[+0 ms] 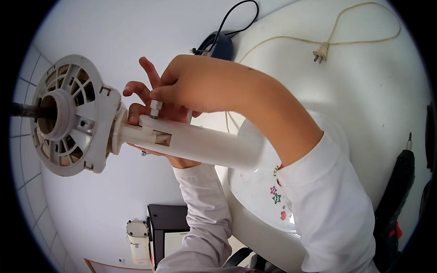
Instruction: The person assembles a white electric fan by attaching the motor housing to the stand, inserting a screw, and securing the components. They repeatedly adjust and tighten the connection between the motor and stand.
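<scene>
A white electric fan without its blades stands on the table. Its round slotted motor housing (86, 123), with a dark shaft (27, 110) sticking out, points to the left. From the housing a white neck (205, 143) runs right, toward a glossy rounded base (255, 200) with small coloured stickers. Above the neck, my right hand (195, 84) pinches a small white knob (155, 105) between thumb and fingers; the knob's metal stem meets the neck. Partly hidden behind the neck, my left hand (175, 114) wraps round it from the far side near the housing.
On the white table (364, 95) lies a cream cord with a two-pin plug (321, 52). A dark blue object (221, 45) with a black cord is at the far edge. A black electric screwdriver (398, 186) lies at the right. Beyond the table stands a dark cabinet (166, 216).
</scene>
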Demonstrator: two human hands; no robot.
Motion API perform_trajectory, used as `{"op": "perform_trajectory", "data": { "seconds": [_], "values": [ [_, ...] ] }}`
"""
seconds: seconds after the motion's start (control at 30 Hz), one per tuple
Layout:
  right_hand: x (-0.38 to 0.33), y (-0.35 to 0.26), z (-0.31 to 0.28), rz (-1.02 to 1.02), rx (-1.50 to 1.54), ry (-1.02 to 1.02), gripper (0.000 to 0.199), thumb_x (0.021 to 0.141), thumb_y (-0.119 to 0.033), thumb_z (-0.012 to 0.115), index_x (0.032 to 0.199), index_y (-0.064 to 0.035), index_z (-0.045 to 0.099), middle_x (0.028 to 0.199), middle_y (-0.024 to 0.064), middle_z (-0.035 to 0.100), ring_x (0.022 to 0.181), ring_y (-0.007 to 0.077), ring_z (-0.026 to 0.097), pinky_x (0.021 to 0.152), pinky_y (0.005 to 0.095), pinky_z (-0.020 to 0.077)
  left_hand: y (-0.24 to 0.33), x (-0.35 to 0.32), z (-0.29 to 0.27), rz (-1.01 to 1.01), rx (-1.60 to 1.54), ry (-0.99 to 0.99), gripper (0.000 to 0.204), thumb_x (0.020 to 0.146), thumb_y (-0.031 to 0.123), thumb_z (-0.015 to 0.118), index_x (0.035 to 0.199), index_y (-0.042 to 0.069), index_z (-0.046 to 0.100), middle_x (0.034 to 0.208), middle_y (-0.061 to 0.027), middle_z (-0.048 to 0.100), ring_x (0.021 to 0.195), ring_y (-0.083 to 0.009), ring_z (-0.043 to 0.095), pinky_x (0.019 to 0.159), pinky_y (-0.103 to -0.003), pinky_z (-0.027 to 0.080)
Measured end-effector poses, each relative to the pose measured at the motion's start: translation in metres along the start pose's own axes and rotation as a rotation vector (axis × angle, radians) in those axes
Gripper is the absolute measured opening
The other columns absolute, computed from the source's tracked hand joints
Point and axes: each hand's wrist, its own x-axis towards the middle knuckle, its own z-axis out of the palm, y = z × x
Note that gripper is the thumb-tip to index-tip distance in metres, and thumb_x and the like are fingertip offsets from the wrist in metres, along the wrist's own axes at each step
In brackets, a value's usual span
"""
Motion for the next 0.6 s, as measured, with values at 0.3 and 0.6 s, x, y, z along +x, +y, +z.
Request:
{"op": "perform_trajectory", "data": {
  "seconds": [0.3, 0.6],
  "values": [
    [-0.001, 0.011, 0.002, -0.120, 0.422, -0.067, 0.028, 0.083, -0.025, 0.054, 0.095, -0.0021, 0.065, 0.090, 0.0069, 0.064, 0.080, 0.0163, 0.061, 0.073, 0.0292, 0.0488, -0.009, 0.000, 0.005, 0.037, 0.099, 0.085, 0.019, 0.079, 0.044, 0.059, 0.083, 0.026, 0.065, 0.121, 0.0085, 0.041, 0.133, -0.0316, 0.008, 0.104, -0.059, 0.020],
    [0.005, 0.011, -0.007, -0.159, 0.237, -0.035, 0.026, 0.081, -0.025, 0.057, 0.095, -0.0046, 0.065, 0.089, 0.0084, 0.064, 0.086, 0.0177, 0.060, 0.076, 0.0315, 0.0472, -0.004, 0.000, 0.005, 0.042, 0.126, 0.100, 0.019, 0.080, 0.045, 0.055, 0.082, 0.029, 0.065, 0.118, 0.0097, 0.044, 0.133, -0.0324, 0.012, 0.106, -0.057, 0.017]
  ]
}}
